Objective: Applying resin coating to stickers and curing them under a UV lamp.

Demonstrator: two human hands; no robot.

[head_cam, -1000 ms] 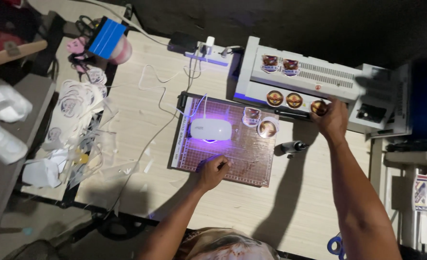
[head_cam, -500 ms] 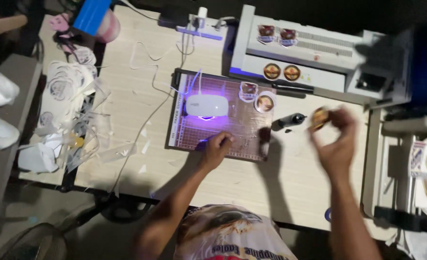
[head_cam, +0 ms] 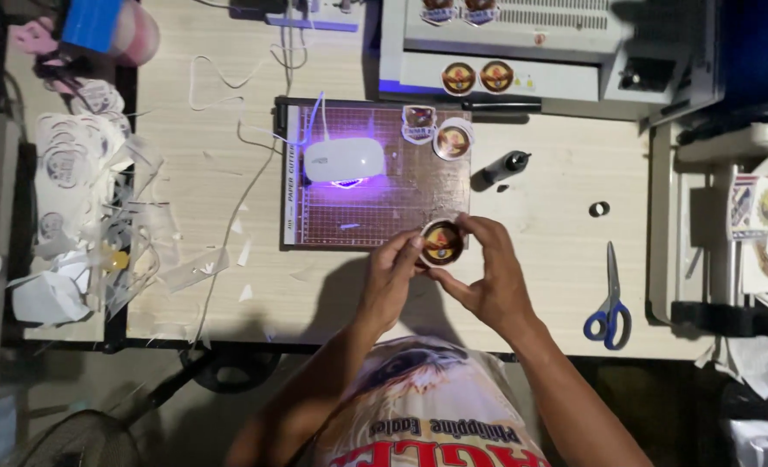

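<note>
Both of my hands hold one small round badge (head_cam: 443, 243) with a dark and orange picture, over the near edge of a brown gridded cutting mat (head_cam: 382, 207). My left hand (head_cam: 392, 275) pinches its left rim and my right hand (head_cam: 486, 277) grips its right and lower rim. On the mat's far part stands a white oval lamp (head_cam: 343, 161) that glows violet. Beside it lie a shield-shaped sticker (head_cam: 418, 123) and another round badge (head_cam: 453, 140).
A white laminator-like machine (head_cam: 522, 52) with two round badges (head_cam: 477, 77) on its front stands at the back. A small black bottle (head_cam: 498, 168), a small ring (head_cam: 599, 208) and blue-handled scissors (head_cam: 609, 303) lie to the right. Paper scraps and cut stickers (head_cam: 81, 199) pile at left.
My right hand came back from the machine with a round badge and brought it down to the mat's near edge. My left hand rose from the mat and took hold of it too.
</note>
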